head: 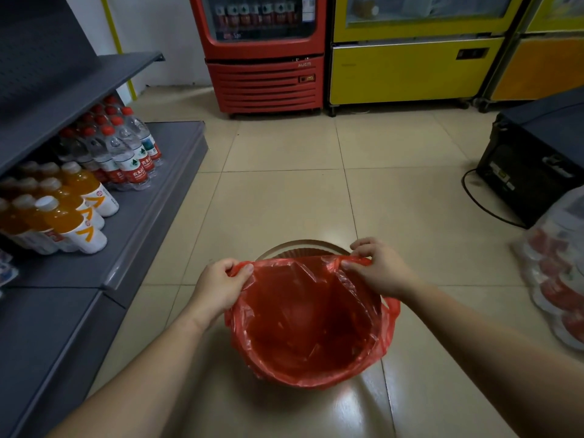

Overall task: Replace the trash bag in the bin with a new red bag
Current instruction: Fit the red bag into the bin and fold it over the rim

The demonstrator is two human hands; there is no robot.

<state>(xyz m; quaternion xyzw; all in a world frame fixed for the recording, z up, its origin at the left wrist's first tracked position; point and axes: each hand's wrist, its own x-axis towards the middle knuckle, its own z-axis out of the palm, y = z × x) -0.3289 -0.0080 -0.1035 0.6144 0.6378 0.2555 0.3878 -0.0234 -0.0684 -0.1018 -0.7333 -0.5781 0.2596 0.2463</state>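
**Red bag going over the bin on a shop floor**

The bin is standing on beige floor tiles, its near rim wearing the red bag. Left hand and right hand are pinching the bag's far edge with curled fingers. A grey shelf of bottles is lining the bin's left; a red cooler is standing beyond it.
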